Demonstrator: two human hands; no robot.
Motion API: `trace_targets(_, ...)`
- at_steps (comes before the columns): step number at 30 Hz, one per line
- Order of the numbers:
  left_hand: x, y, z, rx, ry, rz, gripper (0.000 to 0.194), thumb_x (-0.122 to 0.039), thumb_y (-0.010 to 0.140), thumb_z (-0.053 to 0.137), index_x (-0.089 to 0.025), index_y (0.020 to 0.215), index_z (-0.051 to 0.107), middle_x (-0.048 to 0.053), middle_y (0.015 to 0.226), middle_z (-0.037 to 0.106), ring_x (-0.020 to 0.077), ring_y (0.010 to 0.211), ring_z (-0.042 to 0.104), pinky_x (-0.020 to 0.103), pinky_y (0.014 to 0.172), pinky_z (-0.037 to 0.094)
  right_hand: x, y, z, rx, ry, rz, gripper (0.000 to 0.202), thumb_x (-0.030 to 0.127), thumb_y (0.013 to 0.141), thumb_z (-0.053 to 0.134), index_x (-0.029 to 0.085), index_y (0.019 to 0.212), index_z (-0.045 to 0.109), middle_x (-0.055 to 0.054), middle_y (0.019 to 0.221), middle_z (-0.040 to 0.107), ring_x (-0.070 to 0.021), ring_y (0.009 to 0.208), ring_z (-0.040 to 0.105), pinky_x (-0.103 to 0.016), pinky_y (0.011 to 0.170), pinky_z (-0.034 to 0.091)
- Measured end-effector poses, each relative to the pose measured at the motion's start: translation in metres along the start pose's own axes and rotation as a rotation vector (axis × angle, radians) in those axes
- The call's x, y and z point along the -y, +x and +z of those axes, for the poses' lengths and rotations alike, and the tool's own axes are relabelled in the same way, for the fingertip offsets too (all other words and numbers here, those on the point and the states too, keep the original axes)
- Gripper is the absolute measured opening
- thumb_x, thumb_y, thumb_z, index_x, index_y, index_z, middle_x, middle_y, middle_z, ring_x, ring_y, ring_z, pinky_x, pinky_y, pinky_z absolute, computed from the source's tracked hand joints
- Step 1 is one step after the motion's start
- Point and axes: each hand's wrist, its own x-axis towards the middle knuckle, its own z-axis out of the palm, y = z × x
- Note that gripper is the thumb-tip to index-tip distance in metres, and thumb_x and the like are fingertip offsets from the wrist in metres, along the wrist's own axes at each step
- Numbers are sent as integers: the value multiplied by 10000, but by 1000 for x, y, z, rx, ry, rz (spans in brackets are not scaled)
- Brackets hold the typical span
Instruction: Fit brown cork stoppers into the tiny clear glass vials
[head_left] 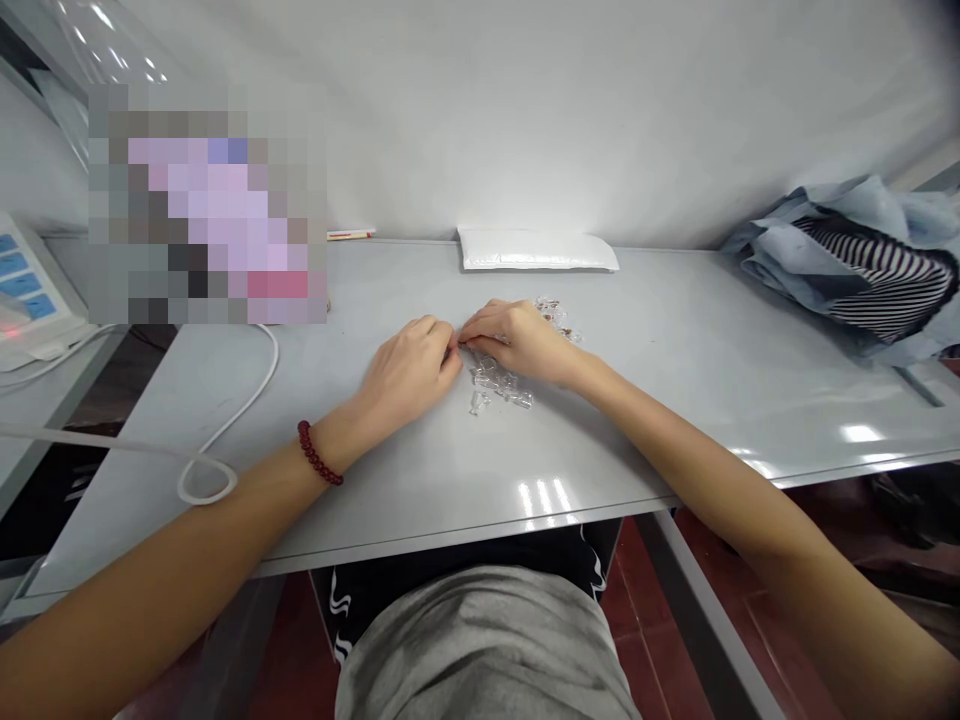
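Observation:
Several small clear pieces (501, 382) lie on the grey table (450, 470), just below and between my hands. My left hand (416, 368) has its fingers curled into a pinch, and what it grips is too small to name. Close against it, my right hand (517, 335) pinches with thumb and forefinger at a tiny dark thing between the two hands. More clear pieces with brownish parts (553, 312) lie behind my right hand, partly hidden by it.
A white packet (536, 250) lies at the table's back edge, with a pen (350, 235) to its left. Blue and striped cloth (862, 265) sits at the right. A white cable (262, 385) loops across the left side beside a power strip (34, 300).

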Motion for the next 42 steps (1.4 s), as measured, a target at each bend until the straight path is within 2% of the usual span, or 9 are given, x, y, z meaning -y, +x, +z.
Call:
trace_targets(6, 2, 1, 2, -10, -65, 11, 229, -312, 891, 489, -176, 997, 640, 87, 982, 639, 257, 899, 621, 360, 689, 491, 0, 5, -5, 28, 27, 60, 201, 100, 846, 555, 145, 862, 750, -75, 925, 742, -206, 899, 635, -349, 846, 460)
trace_targets(11, 2, 2, 2, 19, -119, 29, 265, -316, 898, 482, -173, 1033, 659, 73, 980, 628, 220, 801, 613, 358, 698, 484, -1, 2, -16, -30, 49, 87, 201, 138, 848, 544, 155, 849, 745, -73, 937, 730, -203, 881, 636, -340, 798, 456)
trace_targets(15, 1, 2, 2, 19, -114, 13, 282, -355, 896, 514, -180, 1063, 659, 72, 994, 628, 202, 756, 601, 352, 693, 481, -3, 0, -22, 29, 17, 88, 196, 132, 824, 560, 164, 831, 754, -61, 882, 722, -201, 835, 618, -338, 782, 444)
trace_targets(22, 3, 4, 4, 30, -133, 47, 209, -294, 915, 459, -170, 932, 626, 77, 954, 639, 224, 836, 629, 361, 736, 502, -10, 2, -13, 23, 22, 78, 154, 156, 816, 626, 184, 840, 775, -60, 917, 720, -202, 868, 597, -346, 812, 431)
trace_targets(27, 1, 6, 2, 35, -102, 27, 114, -248, 827, 488, -182, 806, 578, 72, 863, 643, 231, 808, 631, 360, 714, 510, -19, 7, -4, 38, 48, 49, 167, 165, 812, 628, 205, 868, 780, -48, 954, 713, -199, 890, 574, -364, 851, 430)
trace_targets(33, 5, 1, -6, 51, -91, 76, 77, -212, 746, 494, -190, 788, 555, 76, 843, 621, 263, 839, 609, 409, 761, 513, -16, -4, -18, -39, 108, 62, 204, 217, 849, 607, 199, 978, 763, -66, 1027, 713, -229, 1005, 585, -388, 895, 437)
trace_targets(37, 7, -2, -6, 48, -74, 140, 232, -240, 774, 488, -171, 958, 610, 93, 955, 619, 282, 914, 599, 437, 813, 510, -3, -13, -30, 85, 105, 45, 177, 247, 837, 644, 170, 951, 754, -77, 969, 706, -214, 889, 608, -358, 806, 448)
trace_targets(39, 7, -2, -4, 54, -87, 173, 260, -268, 814, 470, -167, 998, 623, 98, 976, 618, 280, 928, 599, 439, 827, 509, 3, -15, -30, 164, 80, 21, 170, 235, 855, 619, 177, 944, 751, -65, 942, 703, -189, 818, 603, -344, 788, 441)
trace_targets(42, 7, 0, -3, 61, -99, 160, 267, -284, 860, 436, -156, 993, 629, 105, 972, 615, 271, 913, 601, 431, 817, 510, 6, -16, -25, 203, 39, -6, 218, 166, 876, 544, 178, 953, 747, -64, 948, 694, -168, 775, 587, -329, 780, 435)
